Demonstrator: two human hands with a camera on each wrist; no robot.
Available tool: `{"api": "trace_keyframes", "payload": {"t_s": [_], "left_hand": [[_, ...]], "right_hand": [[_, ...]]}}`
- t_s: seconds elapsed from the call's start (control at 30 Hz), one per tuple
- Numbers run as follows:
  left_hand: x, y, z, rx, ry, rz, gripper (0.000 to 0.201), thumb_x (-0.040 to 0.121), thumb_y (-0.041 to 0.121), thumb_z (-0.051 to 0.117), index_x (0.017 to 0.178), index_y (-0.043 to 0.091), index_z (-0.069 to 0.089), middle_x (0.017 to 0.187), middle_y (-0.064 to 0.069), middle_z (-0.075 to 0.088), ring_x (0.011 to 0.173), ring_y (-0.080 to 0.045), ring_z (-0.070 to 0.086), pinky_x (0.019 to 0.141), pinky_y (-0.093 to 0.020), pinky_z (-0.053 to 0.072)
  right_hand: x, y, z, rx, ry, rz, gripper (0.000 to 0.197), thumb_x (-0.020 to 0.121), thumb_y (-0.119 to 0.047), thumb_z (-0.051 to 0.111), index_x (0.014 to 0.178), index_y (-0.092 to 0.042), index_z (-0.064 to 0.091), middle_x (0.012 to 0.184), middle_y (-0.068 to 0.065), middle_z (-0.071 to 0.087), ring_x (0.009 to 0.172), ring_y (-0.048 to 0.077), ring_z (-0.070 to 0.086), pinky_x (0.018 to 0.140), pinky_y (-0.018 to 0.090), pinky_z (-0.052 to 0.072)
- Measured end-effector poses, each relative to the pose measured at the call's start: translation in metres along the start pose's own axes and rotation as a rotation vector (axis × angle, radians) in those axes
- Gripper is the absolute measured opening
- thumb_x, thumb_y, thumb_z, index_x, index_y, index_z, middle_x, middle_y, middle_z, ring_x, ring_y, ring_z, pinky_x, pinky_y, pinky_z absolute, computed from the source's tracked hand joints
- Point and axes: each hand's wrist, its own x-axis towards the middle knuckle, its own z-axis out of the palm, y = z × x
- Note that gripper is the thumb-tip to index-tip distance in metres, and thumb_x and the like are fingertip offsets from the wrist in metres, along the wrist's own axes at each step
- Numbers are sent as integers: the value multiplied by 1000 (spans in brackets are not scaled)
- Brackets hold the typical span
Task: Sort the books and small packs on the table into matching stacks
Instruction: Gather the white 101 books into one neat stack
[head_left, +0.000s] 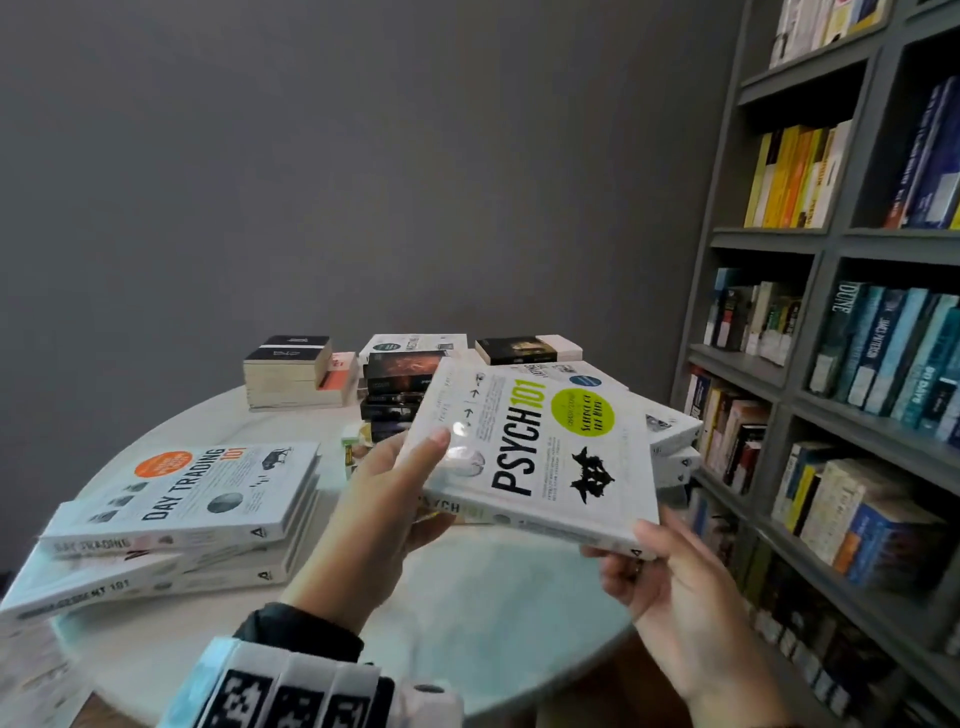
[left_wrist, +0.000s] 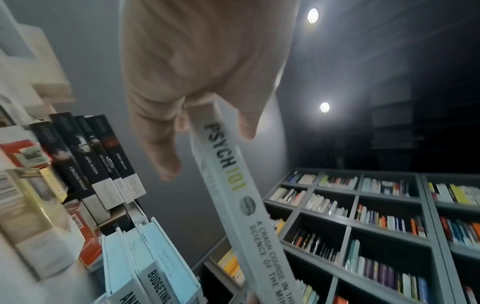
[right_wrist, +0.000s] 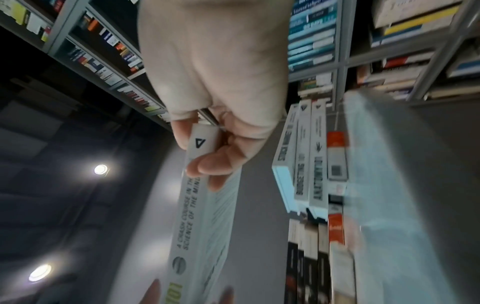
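Round white table (head_left: 467, 597), five stacks on it; your left hand (head_left: 384, 499) and right hand (head_left: 670, 582) both grip one Psych 101 book (head_left: 540, 447) above it.

Grey wall (head_left: 311, 182), grey bookshelves (head_left: 831, 239), round white table (head_left: 467, 623), ceiling spotlights (left_wrist: 313, 15).

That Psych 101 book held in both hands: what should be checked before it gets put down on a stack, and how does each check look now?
1. Left hand grips the Psych 101 book: ok.
2. Right hand grips its spine corner: ok.
3. Book clear of the table: ok.
4. Matching Psych stack in sight: cannot tell; the Day Trading 101 stack does not match.
5. White stack behind is also a 101 title: cannot tell from here.
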Motion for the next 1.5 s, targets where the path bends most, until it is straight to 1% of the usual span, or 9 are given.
{"api": "trace_keyframes", "payload": {"t_s": [0.13,0.33,0.53,0.7,0.93,1.1,1.23,1.33,1.5], "left_hand": [[-6,-1,-34,-125,108,83,22,85,19,59,100,4,64,94,-16,72,88,-30,65,90,-45,47],[-13,10,-94,-240,362,202,8,90,16,56,90,13,63,72,4,73,60,-6,68,53,-20,56],[-11,23,-170,-234,638,235,8,87,20,64,88,13,62,67,5,72,65,-7,69,58,-21,57],[-4,18,-217,-255,721,149,27,87,23,65,108,7,59,108,-8,67,87,-14,66,66,-28,54],[5,6,-229,-44,791,81,24,90,25,62,97,2,57,79,-6,58,58,-9,61,39,-13,49],[5,2,-245,307,864,10,41,84,36,66,85,-6,65,70,-15,61,33,-12,55,31,-11,41],[4,2,-252,456,924,18,81,73,58,66,120,-7,51,107,-24,62,66,-29,65,67,-36,59],[-3,5,-245,611,968,-27,86,75,62,62,136,6,39,134,-22,46,118,-40,49,102,-52,38],[-17,13,-213,587,845,58,93,49,71,61,131,32,38,142,-10,38,127,-35,40,102,-58,36]], "right_hand": [[-1,11,20,-108,-185,112,94,27,-44,93,109,-11,62,84,23,69,55,19,63,46,22,50],[12,6,29,-308,-229,81,91,34,-62,86,109,-17,63,78,12,69,60,14,63,52,20,50],[37,-10,3,-177,146,13,16,94,-14,46,89,-18,60,51,-1,63,39,4,55,38,12,43],[68,-14,-13,-188,379,20,22,97,-10,41,80,-20,51,40,-5,58,33,1,53,37,9,42],[96,-6,-22,-226,517,97,21,96,-14,46,76,-19,48,43,-3,57,53,10,54,54,22,42],[105,-1,-23,-278,516,129,18,95,-18,49,78,-17,51,38,-4,58,33,4,55,55,25,42],[111,4,-26,-309,494,139,16,94,-22,53,80,-15,54,48,1,63,41,9,60,47,23,47],[114,7,-22,-313,477,184,17,92,-28,57,88,-11,54,76,9,62,65,18,59,55,29,44],[116,9,-8,-297,450,269,21,90,-29,60,94,-10,53,88,13,62,71,21,59,54,27,51]]}}
